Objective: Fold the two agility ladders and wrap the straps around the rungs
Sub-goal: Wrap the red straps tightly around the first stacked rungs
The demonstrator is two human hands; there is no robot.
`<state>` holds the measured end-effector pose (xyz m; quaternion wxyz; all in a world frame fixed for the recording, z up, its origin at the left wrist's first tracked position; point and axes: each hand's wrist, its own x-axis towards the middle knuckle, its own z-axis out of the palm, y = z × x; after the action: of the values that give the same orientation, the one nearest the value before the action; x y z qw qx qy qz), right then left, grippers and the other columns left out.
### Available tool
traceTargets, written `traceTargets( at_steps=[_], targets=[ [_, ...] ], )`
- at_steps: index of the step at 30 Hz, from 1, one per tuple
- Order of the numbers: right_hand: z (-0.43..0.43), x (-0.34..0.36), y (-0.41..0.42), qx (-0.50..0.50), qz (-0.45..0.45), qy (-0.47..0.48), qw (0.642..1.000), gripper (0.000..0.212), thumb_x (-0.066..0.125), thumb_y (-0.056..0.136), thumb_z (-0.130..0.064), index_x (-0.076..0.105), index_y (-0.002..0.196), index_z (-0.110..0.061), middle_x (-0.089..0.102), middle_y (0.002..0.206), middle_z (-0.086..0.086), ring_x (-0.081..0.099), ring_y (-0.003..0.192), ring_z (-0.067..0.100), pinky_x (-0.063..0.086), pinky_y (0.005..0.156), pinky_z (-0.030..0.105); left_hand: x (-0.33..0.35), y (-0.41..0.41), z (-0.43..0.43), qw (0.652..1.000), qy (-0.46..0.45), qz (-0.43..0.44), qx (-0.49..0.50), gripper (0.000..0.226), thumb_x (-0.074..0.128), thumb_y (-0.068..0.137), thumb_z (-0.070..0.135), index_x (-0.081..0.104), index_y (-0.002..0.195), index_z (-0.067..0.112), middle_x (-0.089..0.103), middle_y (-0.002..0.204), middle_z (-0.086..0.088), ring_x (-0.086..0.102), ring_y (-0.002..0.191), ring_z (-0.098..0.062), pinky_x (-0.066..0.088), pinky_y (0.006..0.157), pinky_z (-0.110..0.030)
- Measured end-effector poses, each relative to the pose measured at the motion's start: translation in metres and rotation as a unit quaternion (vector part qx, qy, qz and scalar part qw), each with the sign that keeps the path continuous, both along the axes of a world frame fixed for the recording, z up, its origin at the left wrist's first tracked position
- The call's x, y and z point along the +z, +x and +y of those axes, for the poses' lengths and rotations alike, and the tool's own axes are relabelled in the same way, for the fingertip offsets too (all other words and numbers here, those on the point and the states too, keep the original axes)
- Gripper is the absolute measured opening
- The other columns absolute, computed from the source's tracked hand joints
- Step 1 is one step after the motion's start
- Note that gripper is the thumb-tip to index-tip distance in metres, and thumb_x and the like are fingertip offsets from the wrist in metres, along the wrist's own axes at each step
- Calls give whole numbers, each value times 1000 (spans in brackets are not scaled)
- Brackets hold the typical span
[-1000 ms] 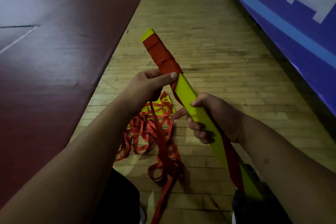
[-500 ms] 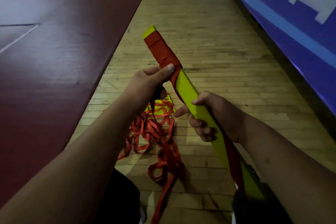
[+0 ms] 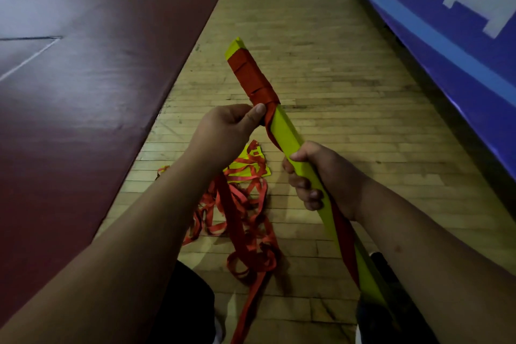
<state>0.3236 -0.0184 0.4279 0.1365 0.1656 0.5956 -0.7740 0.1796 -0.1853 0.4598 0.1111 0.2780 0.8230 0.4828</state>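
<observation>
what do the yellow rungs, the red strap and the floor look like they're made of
Yellow rungs: probably rigid plastic, smooth and matte; flat faces, crisp straight edges, no bending under the right hand.
Red strap: woven fabric webbing, likely nylon; it wraps flat, creases and lies in limp loops.
Floor: wood, lightly glossy; narrow staggered boards with visible seams.

Bundle of yellow rungs (image 3: 287, 138) was held tilted, far end up, away from the person. Red strap (image 3: 251, 78) was wound in overlapping turns near its far end. Second ladder (image 3: 245, 176) lay tangled on the floor, red straps loose over yellow rungs.
</observation>
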Motion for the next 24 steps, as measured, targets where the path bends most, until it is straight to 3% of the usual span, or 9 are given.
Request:
traceTargets(
  at_steps=[2,4,8,12,16,19,24],
  targets=[
    [0,-1,-1,-6,3,10,1000,22,52,94,-41,54,87,-20,41,70,-3,31,49,12,26,47,27,1,1,0,1000,6,10,3,37,57,110,52,77,81,39,67,65,-4,52,55,-11,42,56,-27],
    [1,-1,-1,-9,7,2,1000,22,53,92,-42,54,87,-20,40,70,-3,31,49,12,24,48,28,3,1,0,1000,15,13,-6,30,55,112,44,80,99,33,75,73,-5,54,58,-10,41,56,-26],
    [2,0,-1,0,22,-44,999,23,51,93,-41,54,86,-19,38,71,-2,29,49,12,21,51,29,4,3,2,997,48,-38,-42,28,52,115,38,78,114,30,75,77,-3,47,62,-21,39,55,-27],
    [1,1,-3,-3,25,-18,1000,23,56,85,-42,54,85,-20,40,69,-2,30,50,13,24,50,30,8,-3,-2,996,36,-53,-61,28,51,115,36,78,113,32,74,78,-2,46,63,-19,40,54,-22],
    [-3,-3,-7,-24,7,21,999,22,60,82,-43,54,84,-22,43,69,-2,32,51,14,25,52,31,8,-4,-4,995,46,-73,-55,28,52,115,33,75,116,19,79,86,-6,43,59,-14,37,51,-23],
    [-4,-6,-9,-37,2,21,999,23,61,81,-43,53,84,-22,43,68,-2,33,51,14,28,49,29,7,-1,-2,994,55,-87,-44,30,49,116,31,75,118,16,81,90,-10,39,59,-21,34,50,-25],
    [-8,-9,-11,-59,-8,70,996,21,63,92,-39,55,92,-20,45,70,-1,39,53,14,30,52,31,9,2,-2,996,15,-81,-26,39,50,115,40,76,111,11,80,84,-6,44,59,-16,38,52,-23]
  ],
)
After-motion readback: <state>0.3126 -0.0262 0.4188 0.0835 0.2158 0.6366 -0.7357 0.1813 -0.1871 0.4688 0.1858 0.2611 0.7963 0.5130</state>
